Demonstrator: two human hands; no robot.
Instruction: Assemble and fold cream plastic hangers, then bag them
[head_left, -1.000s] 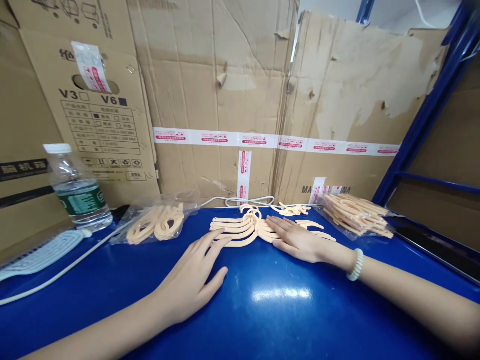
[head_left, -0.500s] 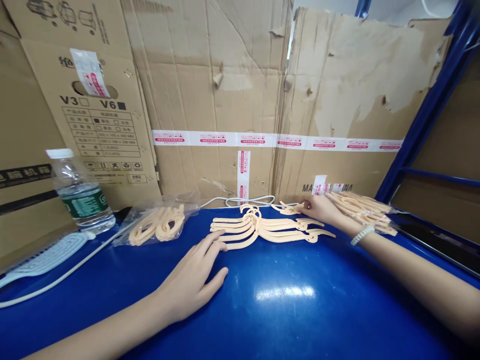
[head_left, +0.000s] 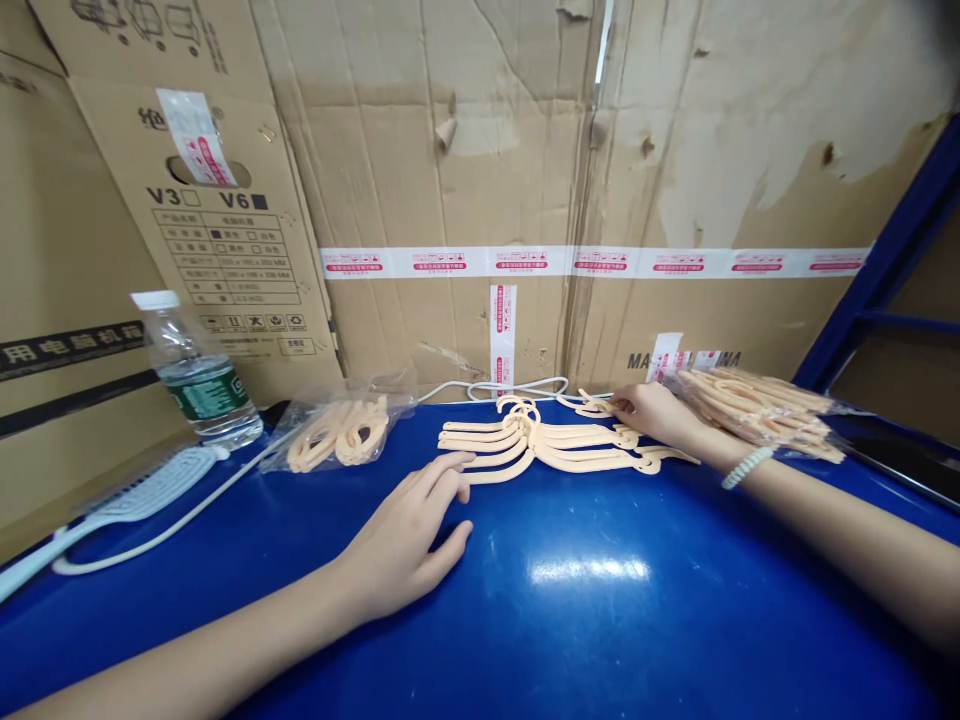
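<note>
Several cream plastic clothes hangers (head_left: 570, 460) lie in a row on the blue table (head_left: 570, 640), their hooks bunched at the middle and arms spread to both sides. My left hand (head_left: 405, 535) rests at the left ends of the row, fingers stretched out, fingertips touching the nearest hanger's arm. Behind the row's right end, my right hand (head_left: 660, 415) has its fingers pinched on another cream clothes hanger (head_left: 585, 403). Part of that hanger is hidden behind the fingers. A pale beaded bracelet (head_left: 746, 467) circles my right wrist.
Clear bags of cream hangers lie left (head_left: 341, 435) and right (head_left: 765, 405). A water bottle (head_left: 206, 385) and a light blue hairbrush (head_left: 154, 485) are at far left, near a white cable (head_left: 150, 550). Cardboard (head_left: 450, 180) walls the back; a dark flat object (head_left: 900, 465) lies far right.
The camera view has turned slightly, so everything sits further right and a little higher. Both hands keep nearly the same places relative to the hangers.
</note>
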